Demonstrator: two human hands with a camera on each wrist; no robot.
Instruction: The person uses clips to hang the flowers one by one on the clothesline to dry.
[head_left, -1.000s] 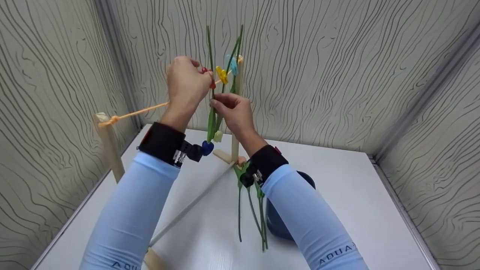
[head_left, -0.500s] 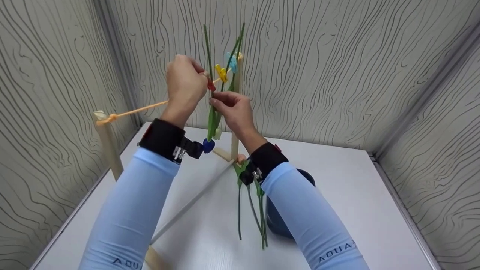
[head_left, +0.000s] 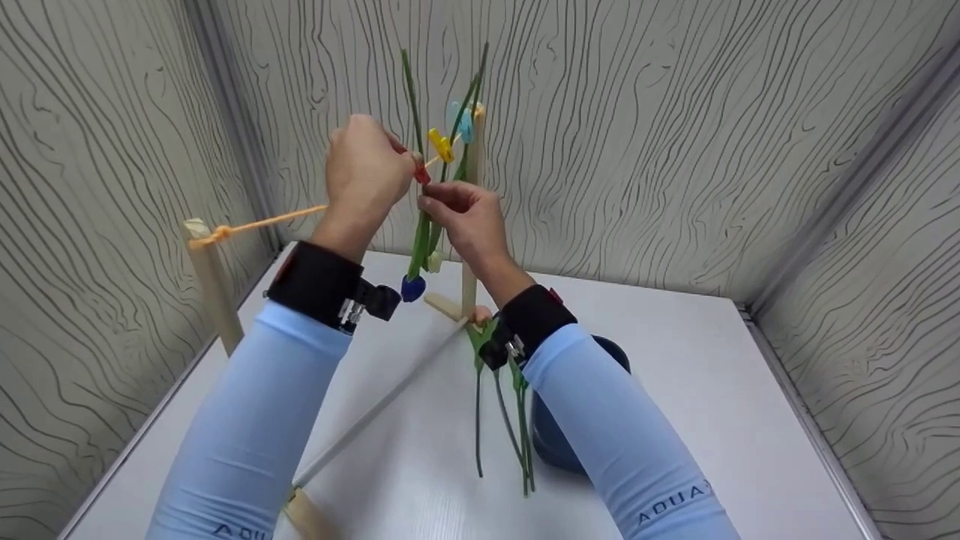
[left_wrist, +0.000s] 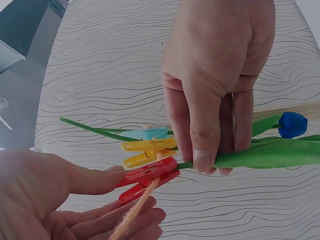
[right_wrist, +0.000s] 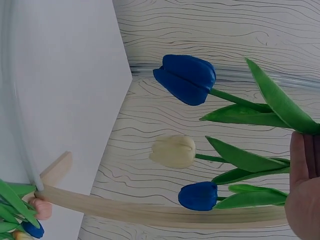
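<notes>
My left hand (head_left: pixel 367 165) holds a red clothespin (left_wrist: pixel 150 175) between thumb and fingers. The clothespin sits on the orange cord (left_wrist: pixel 134 214) and meets the green stem of an upside-down artificial blue tulip (right_wrist: pixel 185 79). Just below the clothespin, my right hand (head_left: pixel 469 221) pinches that stem, its bloom hanging down. Beyond it, a yellow clothespin (head_left: pixel 441 145) and a light blue clothespin (head_left: pixel 460 121) are on the same cord. A cream tulip (right_wrist: pixel 173 151) and another blue tulip (right_wrist: pixel 198 196) hang there, also head down.
The cord runs between a left wooden post (head_left: pixel 214 289) and a back wooden post (head_left: pixel 471 289). A grey rod (head_left: pixel 382 401) joins them low down. More tulips with green stems (head_left: pixel 523 442) lie beside a dark blue container (head_left: pixel 559 442), partly behind my right arm. Patterned walls enclose the white table (head_left: pixel 660 390).
My left hand has shifted slightly left and down with the red clothespin. The upper end of the near stem leans further left. My right hand has barely moved.
</notes>
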